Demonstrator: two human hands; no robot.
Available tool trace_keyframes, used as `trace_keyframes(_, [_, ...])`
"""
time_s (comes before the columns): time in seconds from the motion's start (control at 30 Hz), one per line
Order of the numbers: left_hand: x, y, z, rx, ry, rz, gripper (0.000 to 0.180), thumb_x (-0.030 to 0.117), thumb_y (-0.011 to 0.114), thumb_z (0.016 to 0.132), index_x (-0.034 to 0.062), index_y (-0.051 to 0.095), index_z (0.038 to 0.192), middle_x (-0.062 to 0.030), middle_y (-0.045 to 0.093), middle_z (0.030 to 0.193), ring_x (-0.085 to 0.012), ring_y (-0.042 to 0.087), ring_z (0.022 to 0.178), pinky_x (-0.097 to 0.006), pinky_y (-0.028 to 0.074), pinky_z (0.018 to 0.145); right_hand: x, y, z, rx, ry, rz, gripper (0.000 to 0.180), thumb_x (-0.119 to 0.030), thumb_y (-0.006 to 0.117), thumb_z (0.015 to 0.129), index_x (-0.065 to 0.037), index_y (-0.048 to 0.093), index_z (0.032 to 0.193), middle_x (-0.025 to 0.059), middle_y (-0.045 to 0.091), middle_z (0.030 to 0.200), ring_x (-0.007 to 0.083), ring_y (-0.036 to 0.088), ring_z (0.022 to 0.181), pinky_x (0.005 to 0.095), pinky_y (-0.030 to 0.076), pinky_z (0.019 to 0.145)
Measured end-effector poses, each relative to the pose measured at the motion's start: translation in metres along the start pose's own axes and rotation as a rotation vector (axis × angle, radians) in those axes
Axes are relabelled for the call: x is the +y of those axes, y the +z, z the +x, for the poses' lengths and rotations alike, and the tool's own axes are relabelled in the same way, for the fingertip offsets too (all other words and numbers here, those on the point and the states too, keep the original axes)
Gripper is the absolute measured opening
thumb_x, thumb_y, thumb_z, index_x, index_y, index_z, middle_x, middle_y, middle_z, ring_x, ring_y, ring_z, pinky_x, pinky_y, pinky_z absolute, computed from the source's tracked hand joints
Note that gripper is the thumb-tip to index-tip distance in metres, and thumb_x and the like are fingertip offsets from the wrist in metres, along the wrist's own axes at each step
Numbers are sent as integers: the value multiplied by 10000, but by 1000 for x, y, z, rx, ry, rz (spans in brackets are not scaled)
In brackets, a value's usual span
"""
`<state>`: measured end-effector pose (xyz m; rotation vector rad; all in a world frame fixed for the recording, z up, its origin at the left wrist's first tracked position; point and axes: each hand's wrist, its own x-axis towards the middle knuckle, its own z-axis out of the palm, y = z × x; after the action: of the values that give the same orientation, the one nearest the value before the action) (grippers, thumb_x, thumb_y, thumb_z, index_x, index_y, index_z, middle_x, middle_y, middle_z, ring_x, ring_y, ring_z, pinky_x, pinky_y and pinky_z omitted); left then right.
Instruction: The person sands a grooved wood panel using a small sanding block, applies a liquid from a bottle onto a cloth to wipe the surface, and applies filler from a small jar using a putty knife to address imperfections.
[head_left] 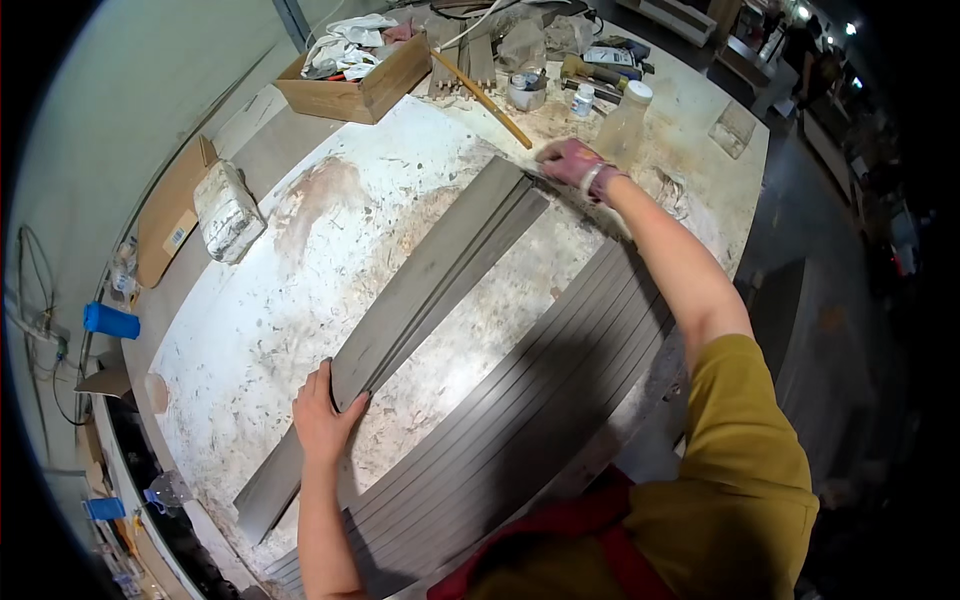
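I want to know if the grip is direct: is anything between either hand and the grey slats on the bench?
Nothing visible. The left hand rests directly on the near end of the grey slats, and the right hand touches their far end.

Head-worn fisheye, looking steeply down, close over workbench (300, 290), edges bending at rim

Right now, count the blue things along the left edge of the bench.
2. One blue cylinder lies at the left rim beside the cables; one smaller blue piece sits lower down, near the bench's bottom-left corner. Clutter there may hide others.
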<state>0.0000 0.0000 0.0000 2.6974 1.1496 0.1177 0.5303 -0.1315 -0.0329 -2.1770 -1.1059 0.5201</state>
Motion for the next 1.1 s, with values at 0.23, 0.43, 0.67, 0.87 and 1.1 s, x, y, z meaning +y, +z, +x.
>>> trace_keyframes(0.23, [1, 45, 14, 166, 82, -185, 740, 466, 723, 732, 23, 522, 1290, -195, 580, 1233, -358, 537, 1135, -431, 413, 978, -106, -13, -17, 28, -340, 12, 347, -235, 644, 819, -6, 653, 1080, 129, 677, 1037, 218, 630, 975, 333, 476, 893])
trace_keyframes(0.43, [5, 24, 11, -44, 71, 12, 791, 595, 658, 739, 90, 490, 1325, -160, 523, 1287, -357, 441, 1233, -511, 379, 949, -296, 169, -90, -471, -1007, 114, 296, -122, 635, 844, -62, 609, 1132, 114, 568, 1020, 275, 594, 917, 354, 476, 837])
trace_keyframes(0.67, [-46, 61, -30, 238, 75, -362, 623, 455, 567, 879, 86, 415, 1357, -116, 426, 1386, -288, 361, 1303, -430, 256, 1102, -471, 345, -188, -736, -1372, 56, 261, -144, 632, 838, -106, 612, 1095, 129, 565, 1057, 335, 596, 917, 409, 478, 791])
trace_keyframes(0.87, [-44, 85, -44, 421, 162, -423, 559, 381, 400, 1004, 48, 323, 1446, -150, 414, 1430, -275, 395, 1308, -391, 283, 1101, -529, 422, -249, -932, -1501, -107, 332, -22, 586, 783, -135, 626, 1093, 112, 580, 982, 297, 597, 868, 383, 473, 747])
trace_keyframes(1.1, [-42, 66, -28, 513, 92, -623, 536, 370, 510, 927, 75, 403, 1361, -129, 462, 1352, -279, 420, 1272, -408, 306, 1075, -565, 478, -261, -981, -1403, -484, 275, -132, 610, 790, -96, 671, 1056, 172, 651, 973, 353, 629, 933, 404, 498, 839])
